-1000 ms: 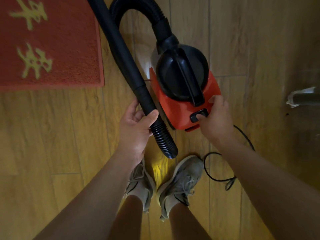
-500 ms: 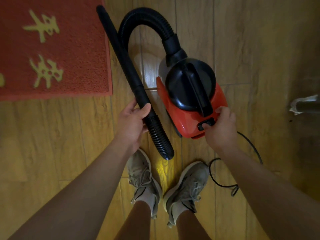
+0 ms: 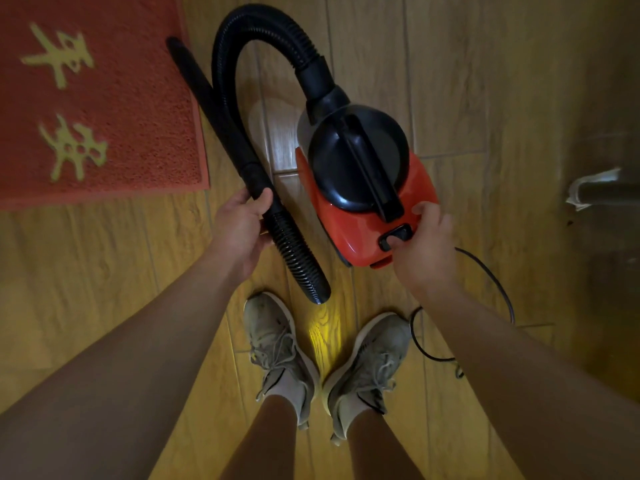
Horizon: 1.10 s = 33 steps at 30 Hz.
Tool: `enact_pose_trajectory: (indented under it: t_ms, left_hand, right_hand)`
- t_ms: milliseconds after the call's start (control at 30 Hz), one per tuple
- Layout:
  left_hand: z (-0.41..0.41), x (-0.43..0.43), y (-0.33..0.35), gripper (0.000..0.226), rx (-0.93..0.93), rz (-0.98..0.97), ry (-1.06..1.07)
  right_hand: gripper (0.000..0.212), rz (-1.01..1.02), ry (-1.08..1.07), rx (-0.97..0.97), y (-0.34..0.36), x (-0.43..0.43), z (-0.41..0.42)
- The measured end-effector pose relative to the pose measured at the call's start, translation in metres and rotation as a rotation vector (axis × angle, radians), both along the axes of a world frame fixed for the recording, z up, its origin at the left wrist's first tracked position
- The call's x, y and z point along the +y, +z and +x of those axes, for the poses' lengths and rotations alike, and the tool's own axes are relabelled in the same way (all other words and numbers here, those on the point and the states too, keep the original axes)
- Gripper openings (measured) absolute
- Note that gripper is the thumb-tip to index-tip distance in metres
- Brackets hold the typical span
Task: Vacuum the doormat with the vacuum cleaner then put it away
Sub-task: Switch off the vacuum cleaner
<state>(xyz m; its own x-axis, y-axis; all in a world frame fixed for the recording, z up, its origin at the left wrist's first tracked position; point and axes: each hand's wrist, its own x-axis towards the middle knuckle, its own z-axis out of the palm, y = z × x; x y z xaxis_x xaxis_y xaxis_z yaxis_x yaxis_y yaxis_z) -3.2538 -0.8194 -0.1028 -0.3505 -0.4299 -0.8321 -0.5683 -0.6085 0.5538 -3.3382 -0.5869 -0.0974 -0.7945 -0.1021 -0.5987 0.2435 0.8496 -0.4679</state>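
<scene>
– What moves?
– Everything slides lower in view: the whole loop of the hose (image 3: 223, 64) and the tip of the wand (image 3: 211, 109) now show.
– And the doormat (image 3: 138, 98)?
– More of it shows. The shoes (image 3: 277, 341) stand slightly wider.

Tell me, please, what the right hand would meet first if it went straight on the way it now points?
The right hand points up-left at the red and black canister vacuum cleaner; its thumb seems to rest on the black rocker switch, so it meets that body at once.
</scene>
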Motion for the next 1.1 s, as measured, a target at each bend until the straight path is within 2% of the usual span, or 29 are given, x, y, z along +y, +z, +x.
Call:
enact_pose_trajectory:
  t_ms: [500, 567, 667, 733, 967, 1100]
  left_hand:
    - [-0.003, 0.006, 0.005, 0.033, -0.035, -0.020, -0.026]
    - [-0.001, 0.005, 0.008, 0.040, -0.038, -0.018, -0.017]
    - [0.002, 0.007, 0.017, 0.065, -0.048, -0.003, 0.011]
    - [0.002, 0.010, 0.023, 0.071, -0.065, -0.014, 0.035]
    - [0.009, 0.012, 0.043, 0.072, -0.089, -0.151, -0.044]
    - [0.004, 0.014, 0.063, 0.061, -0.092, -0.302, -0.145]
  right_hand:
    - [0.057, -0.004, 0.004, -0.011, 0.003, 0.001, -0.003]
    - [0.057, -0.011, 0.000, -0.023, 0.004, 0.001, -0.003]
    - [0.059, -0.017, 0.011, -0.033, 0.008, 0.001, -0.003]
    - [0.059, -0.017, 0.021, -0.033, 0.012, 0.002, -0.002]
    - [0.062, 0.003, 0.049, -0.030, 0.036, 0.003, -0.001]
    - [0.063, 0.018, 0.060, -0.027, 0.053, 0.002, 0.000]
